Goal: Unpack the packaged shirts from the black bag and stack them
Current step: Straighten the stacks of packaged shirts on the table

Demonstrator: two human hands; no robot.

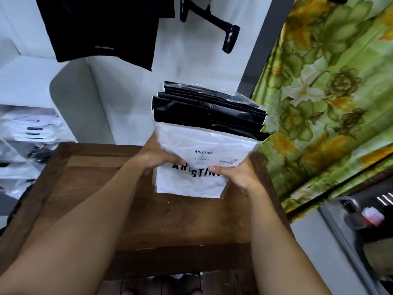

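A stack of packaged shirts (204, 143) in clear plastic with black top bands stands tilted above the far edge of the wooden table (106, 188). The front pack is white and printed ARISTINO. My left hand (157, 156) grips the stack's left side, thumb on the front pack. My right hand (236, 174) grips the right side, thumb pressed over the printed letters. Several black bands of the packs behind fan out at the top. No black bag is in sight.
A black garment (102, 28) and a black clip hanger (212, 22) hang above on the white wall. White packaged goods (27, 128) lie on shelves at left. A green floral curtain (329, 92) hangs at right, with a grey cabinet (350, 241) below it.
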